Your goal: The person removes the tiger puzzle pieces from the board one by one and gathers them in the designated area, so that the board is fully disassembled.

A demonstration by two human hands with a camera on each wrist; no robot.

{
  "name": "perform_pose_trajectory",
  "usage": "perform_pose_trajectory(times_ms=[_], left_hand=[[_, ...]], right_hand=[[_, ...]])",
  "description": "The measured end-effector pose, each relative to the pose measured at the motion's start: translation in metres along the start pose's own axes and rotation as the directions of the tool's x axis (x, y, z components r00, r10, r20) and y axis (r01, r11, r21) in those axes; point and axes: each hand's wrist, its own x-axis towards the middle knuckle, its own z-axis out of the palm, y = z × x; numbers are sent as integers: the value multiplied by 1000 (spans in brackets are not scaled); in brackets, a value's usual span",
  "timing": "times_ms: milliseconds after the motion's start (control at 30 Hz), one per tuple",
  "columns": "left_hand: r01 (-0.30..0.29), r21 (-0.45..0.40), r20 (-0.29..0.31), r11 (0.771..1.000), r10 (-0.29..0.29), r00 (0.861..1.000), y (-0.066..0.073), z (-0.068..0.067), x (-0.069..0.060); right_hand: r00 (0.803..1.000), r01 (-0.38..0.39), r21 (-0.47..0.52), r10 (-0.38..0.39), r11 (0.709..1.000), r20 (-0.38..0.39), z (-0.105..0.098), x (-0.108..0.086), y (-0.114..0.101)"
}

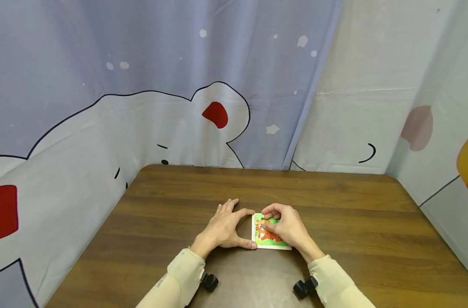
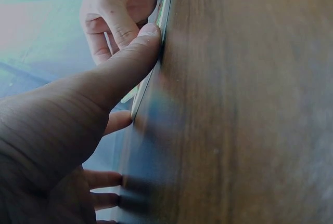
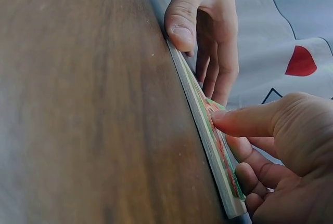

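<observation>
The left hand (image 1: 224, 226), fingers spread, touches the near end of a small picture board (image 1: 270, 245) at its left edge; the right hand (image 1: 289, 224), pinching a piece (image 3: 214, 104), partly hides the board. Beneath lies a brown wooden table (image 1: 353, 214), printed curtains (image 1: 160, 51) behind.

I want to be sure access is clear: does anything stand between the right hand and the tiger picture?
Nothing visible does. The right hand is at the tiger picture, its thumb touching it. The left hand is opposite, thumb and index finger at the left edge, not between them.
</observation>
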Motion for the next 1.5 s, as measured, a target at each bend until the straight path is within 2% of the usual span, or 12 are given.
perform_pose_trajectory(times_ms=[633, 967, 1200, 1500], left_hand=[[10, -13, 3, 1000, -10, 1000, 1, -1, 0], [8, -14, 8, 1000, -8, 1000, 0, -1, 0], [11, -16, 8, 1000, -11, 1000, 0, 0, 0], [16, -18, 7, 1000, -16, 1000, 0, 0, 0]], right_hand=[[1000, 19, 10, -19, 1000, -10, -1, 3, 3], [999, 37, 97, -39, 995, 16, -4, 4, 7], [997, 57, 217, -68, 975, 43, -12, 3, 13], [997, 50, 253, -61, 966, 39, -41, 3, 16]])
